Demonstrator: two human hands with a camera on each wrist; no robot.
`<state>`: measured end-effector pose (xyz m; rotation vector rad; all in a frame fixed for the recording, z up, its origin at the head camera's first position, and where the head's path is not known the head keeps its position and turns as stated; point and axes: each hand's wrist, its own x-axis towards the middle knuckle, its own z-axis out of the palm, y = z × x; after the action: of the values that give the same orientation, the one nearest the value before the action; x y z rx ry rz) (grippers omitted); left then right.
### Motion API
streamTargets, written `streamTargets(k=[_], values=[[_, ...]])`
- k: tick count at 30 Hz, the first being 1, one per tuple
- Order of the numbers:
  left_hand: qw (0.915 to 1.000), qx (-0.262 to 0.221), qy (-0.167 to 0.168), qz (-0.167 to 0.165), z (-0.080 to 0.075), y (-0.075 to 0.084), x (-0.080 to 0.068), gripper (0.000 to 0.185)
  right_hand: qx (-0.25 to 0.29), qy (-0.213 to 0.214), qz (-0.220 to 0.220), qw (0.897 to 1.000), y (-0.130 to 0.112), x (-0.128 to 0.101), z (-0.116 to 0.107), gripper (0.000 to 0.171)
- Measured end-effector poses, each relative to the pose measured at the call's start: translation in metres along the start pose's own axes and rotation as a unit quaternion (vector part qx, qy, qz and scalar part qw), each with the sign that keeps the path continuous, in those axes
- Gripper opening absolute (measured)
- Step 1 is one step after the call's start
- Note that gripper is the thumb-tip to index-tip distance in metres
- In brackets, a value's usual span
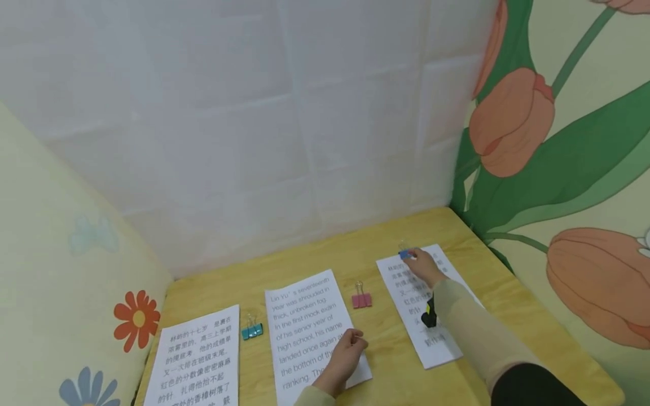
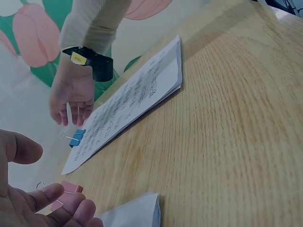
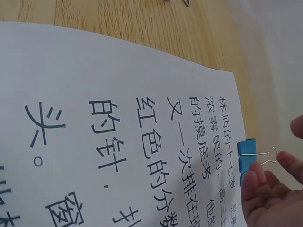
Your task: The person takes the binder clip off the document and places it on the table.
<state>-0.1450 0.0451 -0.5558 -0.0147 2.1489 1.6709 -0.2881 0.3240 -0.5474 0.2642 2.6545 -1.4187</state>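
Observation:
A blue binder clip [image 1: 404, 255] [image 2: 78, 137] [image 3: 246, 153] sits clamped on the far edge of the right paper stack [image 1: 397, 282] [image 2: 137, 94] [image 3: 118, 94], which is printed with Chinese text. My right hand [image 1: 413, 258] [image 2: 71, 116] [image 3: 272, 184] hovers over it with relaxed fingers. Its fingertips [image 3: 289, 161] touch the clip's raised wire handle. My left hand [image 1: 358, 341] [image 2: 33, 175] rests loosely on the near right part of the middle stack [image 1: 304, 321] [image 2: 137, 213], which carries English text, and holds nothing.
A pink binder clip [image 1: 361, 300] [image 2: 71, 189] lies loose on the wooden table [image 1: 508, 316] between the middle and right stacks. A teal clip [image 1: 251, 330] lies beside a third stack [image 1: 198, 361] at the left. Cloth walls close in the table at the back and sides.

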Motion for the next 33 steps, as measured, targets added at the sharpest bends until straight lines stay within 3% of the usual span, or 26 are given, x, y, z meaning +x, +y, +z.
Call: streamTargets(k=[8,16,23,33], values=[[0.9999,-0.009,0.002,-0.008,0.005,-0.002,0.0,0.031,-0.056,0.024,-0.006,0.998,0.007,0.009,0.0,0.058],[0.9999,-0.005,-0.005,-0.014,0.003,-0.003,0.007,0.031,-0.073,0.03,-0.003,0.997,0.005,0.016,-0.004,0.057],[0.9987,-0.044,-0.02,-0.019,0.009,0.001,0.01,0.033,-0.11,0.034,-0.031,0.993,0.007,0.02,-0.007,0.059],[0.9984,-0.049,-0.028,0.001,0.015,0.0,0.012,0.03,-0.09,0.015,-0.006,0.996,0.002,0.024,0.0,0.062]])
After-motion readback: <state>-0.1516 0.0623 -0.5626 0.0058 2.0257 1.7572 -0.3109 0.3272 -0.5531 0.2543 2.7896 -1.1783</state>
